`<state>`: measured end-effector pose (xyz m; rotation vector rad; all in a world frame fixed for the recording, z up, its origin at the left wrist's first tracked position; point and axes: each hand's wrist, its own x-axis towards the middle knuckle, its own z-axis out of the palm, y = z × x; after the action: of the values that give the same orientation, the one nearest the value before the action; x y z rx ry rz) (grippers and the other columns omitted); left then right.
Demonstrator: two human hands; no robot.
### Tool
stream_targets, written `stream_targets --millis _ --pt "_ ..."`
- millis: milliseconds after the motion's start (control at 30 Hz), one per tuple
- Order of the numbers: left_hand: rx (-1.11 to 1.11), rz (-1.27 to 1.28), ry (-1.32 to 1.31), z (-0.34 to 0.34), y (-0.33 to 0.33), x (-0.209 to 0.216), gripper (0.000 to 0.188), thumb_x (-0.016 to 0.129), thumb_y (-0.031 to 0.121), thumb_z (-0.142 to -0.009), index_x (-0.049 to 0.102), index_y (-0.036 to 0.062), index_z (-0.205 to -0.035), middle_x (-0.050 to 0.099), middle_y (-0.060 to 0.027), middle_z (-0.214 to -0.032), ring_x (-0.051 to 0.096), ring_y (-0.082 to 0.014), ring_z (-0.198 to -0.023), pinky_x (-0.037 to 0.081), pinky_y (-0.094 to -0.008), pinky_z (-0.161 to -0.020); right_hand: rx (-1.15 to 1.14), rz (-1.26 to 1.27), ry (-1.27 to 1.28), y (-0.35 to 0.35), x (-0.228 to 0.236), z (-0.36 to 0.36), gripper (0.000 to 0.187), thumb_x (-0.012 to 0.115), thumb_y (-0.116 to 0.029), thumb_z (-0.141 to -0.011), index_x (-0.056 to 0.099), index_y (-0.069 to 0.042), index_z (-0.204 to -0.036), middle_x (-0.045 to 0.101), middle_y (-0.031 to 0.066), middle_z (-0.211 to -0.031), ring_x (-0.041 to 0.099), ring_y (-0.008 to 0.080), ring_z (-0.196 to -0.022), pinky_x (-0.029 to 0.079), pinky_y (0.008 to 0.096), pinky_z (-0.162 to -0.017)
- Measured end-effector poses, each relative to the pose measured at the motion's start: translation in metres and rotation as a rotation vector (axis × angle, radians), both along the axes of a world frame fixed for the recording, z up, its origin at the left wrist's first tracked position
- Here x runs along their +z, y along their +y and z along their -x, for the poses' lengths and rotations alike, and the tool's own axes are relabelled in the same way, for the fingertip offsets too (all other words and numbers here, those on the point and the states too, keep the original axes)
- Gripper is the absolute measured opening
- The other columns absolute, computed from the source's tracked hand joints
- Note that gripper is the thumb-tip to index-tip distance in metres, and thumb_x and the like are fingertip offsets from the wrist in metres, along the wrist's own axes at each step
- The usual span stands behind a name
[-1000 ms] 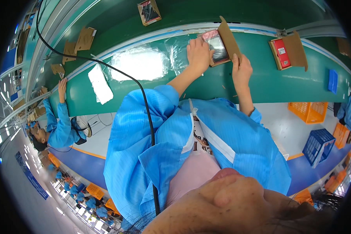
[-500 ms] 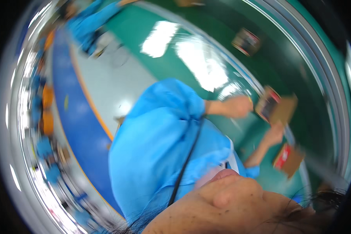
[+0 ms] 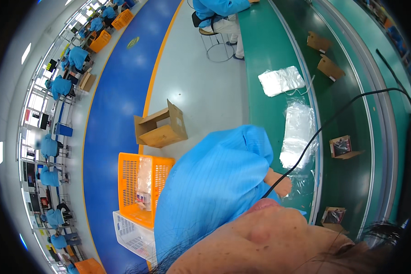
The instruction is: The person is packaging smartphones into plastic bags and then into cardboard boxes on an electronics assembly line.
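Observation:
My left hand (image 3: 282, 183) is low at the near edge of the green bench (image 3: 260, 109), below its blue sleeve (image 3: 210, 169). Its fingers look curled, but only part of them shows, and I cannot make out what they hold. Clear plastic (image 3: 302, 185) lies right beside this hand. Just beyond is a stack of clear plastic bags (image 3: 297, 134), and farther up the bench lies a whitish pile of bags (image 3: 282, 81). My right hand is hidden; a scrap of blue sleeve (image 3: 301, 212) shows low down.
On the dark green conveyor are open cardboard boxes (image 3: 340, 146), one low down (image 3: 333, 215). A black cable (image 3: 333, 114) crosses the view. Behind me stand an orange basket (image 3: 123, 182), a white basket (image 3: 128, 233) and a cardboard carton (image 3: 162, 132). A co-worker (image 3: 219, 9) sits at the bench.
The view has swung round and sharpened. My left hand has drawn back low beside the bench. My right hand, earlier at a cardboard box's flap, is out of sight. The baskets have come into view.

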<state>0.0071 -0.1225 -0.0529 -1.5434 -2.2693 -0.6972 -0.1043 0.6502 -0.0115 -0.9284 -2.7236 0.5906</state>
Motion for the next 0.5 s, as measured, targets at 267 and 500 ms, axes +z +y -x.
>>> stream_targets --millis 267,500 --pt "-0.126 -0.096 -0.055 0.002 -0.001 0.017 0.028 0.056 0.035 -0.085 0.053 0.0089 -0.076 0.051 -0.0073 -0.079 0.052 -0.0261 -0.076 0.038 -0.0390 -0.062 0.036 -0.251 -0.056 -0.030 -0.095 -0.120 0.034 0.046 -0.024 -0.095 0.051 -0.017 -0.129 0.059 0.0119 -0.118 0.060 0.0284 -0.103 0.049 0.0363 -0.078" --pt "-0.006 0.153 -0.109 0.005 0.039 -0.001 0.028 0.056 0.036 -0.084 0.054 0.0087 -0.080 0.052 -0.0061 -0.081 0.052 -0.0244 -0.077 0.039 -0.0378 -0.065 0.132 -0.483 -0.066 -0.305 -0.033 -0.210 0.036 0.045 -0.022 -0.095 0.049 -0.019 -0.131 0.056 0.0116 -0.123 0.058 0.0283 -0.106 0.048 0.0361 -0.079"
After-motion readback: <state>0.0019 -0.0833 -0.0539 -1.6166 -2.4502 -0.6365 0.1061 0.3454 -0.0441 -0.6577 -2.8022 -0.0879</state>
